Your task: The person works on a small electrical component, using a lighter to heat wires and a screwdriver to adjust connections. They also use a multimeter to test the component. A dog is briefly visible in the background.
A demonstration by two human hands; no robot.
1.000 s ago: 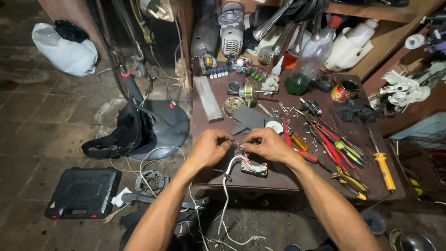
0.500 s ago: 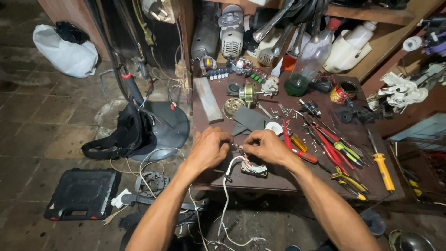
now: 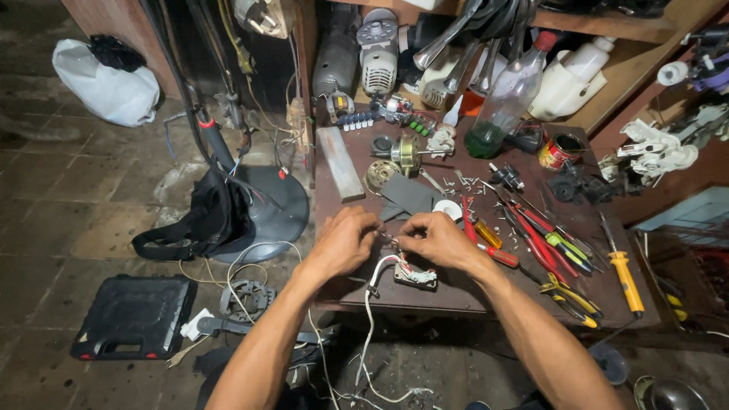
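Note:
Both of my hands meet over the front edge of a dark wooden workbench (image 3: 357, 292). My left hand (image 3: 345, 241) and my right hand (image 3: 439, 240) pinch thin wires (image 3: 389, 238) between their fingertips. Just below them lies a small switch assembly (image 3: 414, 274) with red and white leads. A white cable (image 3: 370, 319) runs from it over the bench edge and down to the floor. What the fingertips hold exactly is partly hidden by the fingers.
Red-handled pliers and screwdrivers (image 3: 543, 239) and a yellow screwdriver (image 3: 624, 272) lie to the right. A motor part (image 3: 406, 150), a plastic bottle (image 3: 507, 99) and a tin (image 3: 559, 150) stand behind. On the floor sit a fan base (image 3: 269, 205) and a black case (image 3: 135, 316).
My hands stay in nearly the same place over the switch assembly; the fingers have shifted slightly on the wires.

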